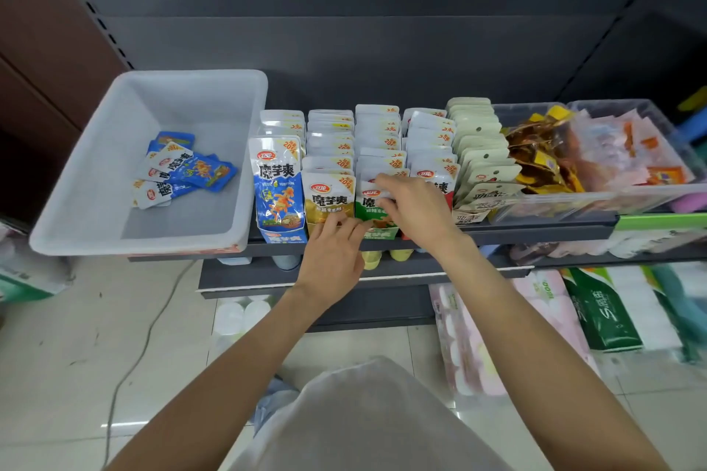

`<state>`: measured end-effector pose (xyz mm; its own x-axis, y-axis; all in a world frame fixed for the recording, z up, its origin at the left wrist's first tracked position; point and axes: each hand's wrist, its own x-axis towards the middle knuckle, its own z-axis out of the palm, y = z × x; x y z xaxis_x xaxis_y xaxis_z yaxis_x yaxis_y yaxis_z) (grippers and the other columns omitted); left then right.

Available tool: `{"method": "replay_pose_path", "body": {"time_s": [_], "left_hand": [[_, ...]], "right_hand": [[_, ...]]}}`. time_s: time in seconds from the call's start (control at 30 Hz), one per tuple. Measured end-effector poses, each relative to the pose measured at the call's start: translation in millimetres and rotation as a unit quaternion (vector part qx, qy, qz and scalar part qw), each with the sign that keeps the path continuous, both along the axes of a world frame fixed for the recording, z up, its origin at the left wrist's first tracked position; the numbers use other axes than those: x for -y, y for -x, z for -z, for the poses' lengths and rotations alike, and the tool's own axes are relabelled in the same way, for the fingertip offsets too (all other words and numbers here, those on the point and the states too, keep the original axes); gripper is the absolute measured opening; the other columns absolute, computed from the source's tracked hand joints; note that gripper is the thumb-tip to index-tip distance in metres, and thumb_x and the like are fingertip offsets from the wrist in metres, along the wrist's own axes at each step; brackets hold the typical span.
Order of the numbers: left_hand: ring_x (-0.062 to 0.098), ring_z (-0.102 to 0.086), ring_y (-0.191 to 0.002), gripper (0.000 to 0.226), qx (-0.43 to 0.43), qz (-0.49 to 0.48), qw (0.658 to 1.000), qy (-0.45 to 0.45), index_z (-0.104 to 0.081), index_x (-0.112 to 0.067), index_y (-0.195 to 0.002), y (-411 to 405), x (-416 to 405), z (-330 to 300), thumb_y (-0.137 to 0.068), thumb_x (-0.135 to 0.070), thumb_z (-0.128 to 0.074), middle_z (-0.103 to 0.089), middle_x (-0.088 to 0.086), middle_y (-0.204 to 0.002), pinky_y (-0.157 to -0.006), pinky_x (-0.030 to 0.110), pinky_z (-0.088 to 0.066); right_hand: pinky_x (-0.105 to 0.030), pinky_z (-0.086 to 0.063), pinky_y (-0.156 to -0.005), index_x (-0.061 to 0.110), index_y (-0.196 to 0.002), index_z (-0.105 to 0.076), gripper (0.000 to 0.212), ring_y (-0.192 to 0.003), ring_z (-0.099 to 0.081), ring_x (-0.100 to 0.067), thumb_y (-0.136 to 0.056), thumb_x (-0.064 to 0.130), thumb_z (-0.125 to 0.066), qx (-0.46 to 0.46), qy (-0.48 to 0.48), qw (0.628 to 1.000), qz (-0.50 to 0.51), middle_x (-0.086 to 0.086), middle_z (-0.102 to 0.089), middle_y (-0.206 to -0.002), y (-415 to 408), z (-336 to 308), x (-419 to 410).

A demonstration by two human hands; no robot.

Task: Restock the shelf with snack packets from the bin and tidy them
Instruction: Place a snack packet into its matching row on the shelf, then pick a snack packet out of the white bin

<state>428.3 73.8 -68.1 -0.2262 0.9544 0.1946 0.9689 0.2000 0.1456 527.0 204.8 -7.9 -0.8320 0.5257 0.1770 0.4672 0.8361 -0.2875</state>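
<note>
Step in hand, as judged: tidying the green packet row (377, 203) at the shelf (535, 231) front edge. The right hand (411, 206) grips the front green packet, fingers curled over its top; the left hand (336, 241) rests straight-fingered against the packet bottoms. Next move likely calls for squaring this row, then fetching the blue packets (180, 172) left in the bin (76, 180) at the shelf's left end. Packets read "魔芋爽" and "20%".

Pale grey bin (114, 164) holds blue-and-white packets (180, 172); shelf rows (355, 149) front blue, gold, green.
</note>
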Motion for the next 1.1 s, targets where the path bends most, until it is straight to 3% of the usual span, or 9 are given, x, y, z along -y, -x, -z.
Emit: {"method": "replay_pose_path", "body": {"time_s": [0.1,0.17,0.27,0.37,0.47,0.57,0.73,0.9,1.1], "left_hand": [[0.026,-0.051,-0.111,0.049,0.012,0.006,1.000,0.002,-0.058,-0.015,-0.124,2,1,0,-0.076,-0.016,-0.066,-0.063,0.001,-0.116,-0.091,0.040,-0.044],[0.025,-0.054,-0.110,0.044,0.046,0.007,0.999,-0.016,-0.060,-0.014,-0.121,3,3,-5,-0.077,-0.015,-0.065,-0.064,0.002,-0.114,-0.090,0.041,-0.048],[0.019,-0.062,-0.093,0.025,0.136,0.001,0.986,-0.093,-0.067,-0.016,-0.106,5,16,-27,-0.083,-0.021,-0.059,-0.068,0.000,-0.100,-0.074,0.036,-0.055],[0.008,-0.062,-0.077,0.027,0.224,-0.060,0.955,-0.183,-0.070,-0.019,-0.095,13,45,-55,-0.091,-0.036,-0.048,-0.069,-0.008,-0.087,-0.062,0.028,-0.052],[0.001,-0.058,-0.071,0.030,0.263,-0.162,0.900,-0.308,-0.069,-0.016,-0.085,38,90,-78,-0.093,-0.034,-0.047,-0.065,-0.015,-0.080,-0.062,0.020,-0.046],[-0.004,-0.055,-0.073,0.023,0.244,-0.248,0.869,-0.353,-0.065,-0.018,-0.089,92,127,-87,-0.092,-0.030,-0.046,-0.061,-0.023,-0.081,-0.060,0.008,-0.039],[0.024,-0.058,-0.094,0.023,0.200,-0.325,0.914,-0.136,-0.064,-0.013,-0.106,218,134,-58,-0.083,-0.014,-0.061,-0.065,0.004,-0.103,-0.083,0.030,-0.043],[0.032,-0.048,-0.119,0.048,0.232,-0.358,0.898,0.112,-0.047,-0.012,-0.133,284,95,-26,-0.087,-0.020,-0.058,-0.051,0.015,-0.130,-0.099,0.034,-0.035],[0.028,-0.056,-0.107,0.020,0.439,-0.394,0.805,0.066,-0.062,-0.011,-0.106,320,73,-6,-0.088,-0.013,-0.053,-0.064,0.007,-0.110,-0.087,0.031,-0.046]], "right_hand": [[-0.028,-0.040,-0.057,0.018,-0.114,-0.055,0.027,-0.085,-0.063,-0.025,-0.089,0.023,-0.061,-0.038,-0.046,0.996,0.069,-0.003,-0.065,-0.100,-3,-5,1],[-0.028,-0.046,-0.060,0.018,-0.114,-0.057,0.029,-0.083,-0.061,-0.018,-0.087,0.024,-0.064,-0.163,-0.040,0.976,0.140,-0.001,-0.064,-0.096,-11,-16,7],[-0.014,-0.045,-0.066,0.015,-0.110,-0.060,0.020,-0.079,-0.058,-0.006,-0.091,0.021,-0.060,-0.361,0.065,0.913,0.178,0.003,-0.064,-0.089,-25,-40,30],[-0.014,-0.047,-0.069,0.020,-0.104,-0.060,0.012,-0.079,-0.061,-0.002,-0.093,0.020,-0.055,-0.402,0.220,0.881,0.122,0.012,-0.064,-0.085,-21,-58,61],[-0.020,-0.051,-0.069,0.026,-0.096,-0.061,0.014,-0.074,-0.065,-0.005,-0.093,0.013,-0.056,-0.335,0.344,0.877,0.014,0.015,-0.066,-0.078,9,-64,84],[-0.015,-0.049,-0.069,0.023,-0.100,-0.065,0.014,-0.078,-0.063,-0.003,-0.092,0.014,-0.058,-0.182,0.331,0.921,-0.092,0.014,-0.068,-0.086,60,-62,103],[-0.032,-0.049,-0.077,0.020,-0.106,-0.064,0.018,-0.090,-0.061,-0.015,-0.093,0.020,-0.053,-0.038,0.187,0.966,-0.174,0.004,-0.067,-0.101,191,-32,117],[-0.039,-0.045,-0.090,0.013,-0.123,-0.057,0.031,-0.111,-0.052,-0.034,-0.094,0.013,-0.045,0.108,0.134,0.982,-0.074,-0.013,-0.054,-0.120,314,35,95],[-0.038,-0.039,-0.091,0.011,-0.130,-0.041,0.056,-0.113,-0.047,-0.034,-0.087,0.039,-0.062,0.203,0.125,0.970,0.037,-0.016,-0.048,-0.124,358,60,86]]}}
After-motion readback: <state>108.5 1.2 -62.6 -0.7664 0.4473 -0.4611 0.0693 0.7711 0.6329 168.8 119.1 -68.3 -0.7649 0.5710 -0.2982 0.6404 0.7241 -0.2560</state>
